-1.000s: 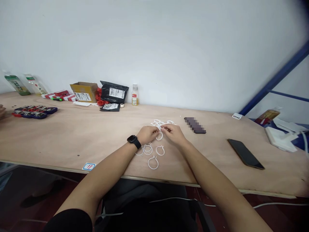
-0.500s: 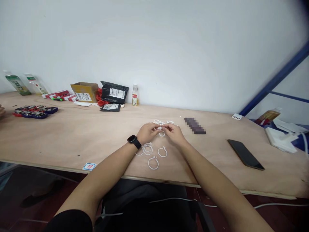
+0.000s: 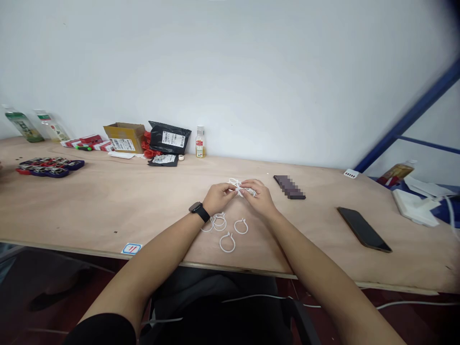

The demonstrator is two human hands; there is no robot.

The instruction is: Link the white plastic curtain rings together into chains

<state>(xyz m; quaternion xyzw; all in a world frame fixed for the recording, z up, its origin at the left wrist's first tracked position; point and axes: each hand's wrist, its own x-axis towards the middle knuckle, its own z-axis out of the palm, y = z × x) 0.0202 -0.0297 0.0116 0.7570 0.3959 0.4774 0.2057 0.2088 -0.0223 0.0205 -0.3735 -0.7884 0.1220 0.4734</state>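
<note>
My left hand (image 3: 218,197), with a black watch on its wrist, and my right hand (image 3: 259,196) meet over the wooden table (image 3: 108,206). Both pinch a small white plastic ring (image 3: 241,191) between their fingertips. Behind the hands lies a small heap of white rings (image 3: 233,182). Several more white rings lie nearer to me: a cluster (image 3: 216,222), one single ring (image 3: 241,226) and another (image 3: 227,242) closest to the table's front edge.
A black phone (image 3: 362,228) and a dark flat object (image 3: 289,186) lie to the right. At the back left are a cardboard box (image 3: 124,137), black bags (image 3: 168,138), a small bottle (image 3: 200,142) and a tray of red and blue parts (image 3: 50,166). White items (image 3: 417,206) sit far right.
The hands have shifted slightly away from me, and the ring that hung below the fingers is now drawn up between the fingertips.
</note>
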